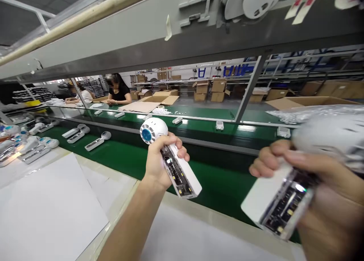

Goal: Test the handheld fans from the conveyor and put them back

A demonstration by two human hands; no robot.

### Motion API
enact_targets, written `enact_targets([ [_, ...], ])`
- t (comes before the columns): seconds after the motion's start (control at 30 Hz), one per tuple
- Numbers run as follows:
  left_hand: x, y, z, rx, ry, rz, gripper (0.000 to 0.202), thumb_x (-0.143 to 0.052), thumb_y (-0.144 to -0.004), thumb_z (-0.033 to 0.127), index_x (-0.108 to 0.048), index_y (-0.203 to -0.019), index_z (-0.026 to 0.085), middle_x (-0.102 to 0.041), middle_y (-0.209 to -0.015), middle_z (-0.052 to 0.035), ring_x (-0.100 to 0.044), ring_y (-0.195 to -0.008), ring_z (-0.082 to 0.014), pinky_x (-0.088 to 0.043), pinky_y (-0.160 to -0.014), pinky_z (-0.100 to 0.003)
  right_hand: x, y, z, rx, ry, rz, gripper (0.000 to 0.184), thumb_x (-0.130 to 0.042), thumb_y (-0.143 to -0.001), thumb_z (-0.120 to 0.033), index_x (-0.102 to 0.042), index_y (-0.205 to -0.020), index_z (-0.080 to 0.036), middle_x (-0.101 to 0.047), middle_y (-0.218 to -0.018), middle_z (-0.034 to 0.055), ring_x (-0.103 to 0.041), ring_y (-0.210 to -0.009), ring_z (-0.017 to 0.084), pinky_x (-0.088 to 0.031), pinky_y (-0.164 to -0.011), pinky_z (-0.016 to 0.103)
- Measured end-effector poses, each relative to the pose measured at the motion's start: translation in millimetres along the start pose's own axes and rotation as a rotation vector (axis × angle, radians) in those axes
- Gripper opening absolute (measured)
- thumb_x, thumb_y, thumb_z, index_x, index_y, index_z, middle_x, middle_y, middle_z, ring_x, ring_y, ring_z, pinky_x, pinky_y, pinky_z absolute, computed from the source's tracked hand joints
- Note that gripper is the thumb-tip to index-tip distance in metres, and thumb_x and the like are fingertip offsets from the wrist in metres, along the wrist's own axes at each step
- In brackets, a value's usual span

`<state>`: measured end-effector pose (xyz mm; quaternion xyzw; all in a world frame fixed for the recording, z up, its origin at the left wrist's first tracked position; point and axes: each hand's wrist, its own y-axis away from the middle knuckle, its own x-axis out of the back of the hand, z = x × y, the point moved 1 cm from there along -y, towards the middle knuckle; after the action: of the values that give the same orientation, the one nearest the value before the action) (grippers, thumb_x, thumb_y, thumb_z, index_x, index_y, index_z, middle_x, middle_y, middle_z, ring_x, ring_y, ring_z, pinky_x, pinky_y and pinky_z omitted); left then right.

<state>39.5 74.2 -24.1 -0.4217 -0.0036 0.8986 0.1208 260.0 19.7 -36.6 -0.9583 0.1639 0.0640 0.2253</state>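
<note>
My left hand is wrapped around the handle of a white handheld fan, above the near edge of the green belt. This fan's round head has vents and a blue centre. Its handle is open on one side, showing a circuit board. My right hand, blurred and nearer the camera, grips a second white handheld fan. That handle also shows its board, with a small greenish light on it. The second fan's head is smeared by motion at the right edge.
Several similar fans lie on the green belt and at the left. White paper covers the near worktop. A grey overhead beam and a slanting post cross the view. Two people sit beyond, near cardboard boxes.
</note>
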Motion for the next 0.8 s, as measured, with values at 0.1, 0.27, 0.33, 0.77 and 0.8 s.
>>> enact_targets([
  [0.1,6.2,-4.2,-10.2,-0.056,-0.164,0.027,0.017,-0.067,-0.069,0.017,-0.05,-0.066,0.017,-0.052,-0.057,0.004,-0.049,-0.046,-0.0085,-0.045,-0.049,-0.023,-12.0,-8.5,15.2,-0.114,-0.042,0.146,0.028,-0.088,-0.059,-0.035,-0.065,-0.069,-0.021,-0.064,-0.068,0.0004,-0.066,-0.061,0.021,-0.057,-0.056,0.032],
  [0.27,22.4,-6.8,-21.1,-0.548,-0.866,0.148,0.023,-0.082,-0.06,0.024,-0.063,-0.072,0.017,-0.062,-0.067,-0.0012,-0.059,-0.064,-0.0157,-0.05,-0.062,-0.026,-10.3,-19.2,48.7,0.045,0.42,0.226,0.035,-0.085,-0.06,-0.038,-0.072,-0.084,-0.015,-0.074,-0.09,0.0104,-0.071,-0.088,0.031,-0.056,-0.079,0.041],
  [0.33,23.9,-9.2,-23.4,-0.653,-0.957,0.086,0.028,-0.085,-0.053,0.022,-0.065,-0.072,0.018,-0.064,-0.075,-0.0019,-0.06,-0.072,-0.0167,-0.051,-0.069,-0.027,-7.3,-21.7,55.9,0.078,0.545,0.143,0.037,-0.08,-0.066,-0.039,-0.071,-0.091,-0.014,-0.074,-0.099,0.0133,-0.07,-0.096,0.032,-0.055,-0.084,0.042],
  [0.77,30.6,-14.5,-30.5,-0.401,-0.838,0.27,0.037,-0.082,-0.067,0.042,-0.061,-0.086,0.018,-0.065,-0.082,-0.0012,-0.064,-0.075,-0.017,-0.054,-0.071,-0.029,10.0,-37.4,95.5,-0.261,0.706,-0.061,0.03,-0.078,-0.07,-0.033,-0.072,-0.093,-0.015,-0.076,-0.091,0.0076,-0.072,-0.087,0.027,-0.054,-0.07,0.031],
  [0.8,38.0,-24.2,-36.1,-0.333,-0.889,0.255,0.038,-0.084,-0.065,0.041,-0.062,-0.085,0.017,-0.065,-0.08,-0.0019,-0.064,-0.073,-0.0175,-0.053,-0.068,-0.029,11.7,-38.6,103.3,-0.284,0.717,-0.057,0.037,-0.079,-0.069,-0.031,-0.071,-0.101,-0.014,-0.076,-0.096,0.0076,-0.072,-0.09,0.026,-0.055,-0.073,0.031],
])
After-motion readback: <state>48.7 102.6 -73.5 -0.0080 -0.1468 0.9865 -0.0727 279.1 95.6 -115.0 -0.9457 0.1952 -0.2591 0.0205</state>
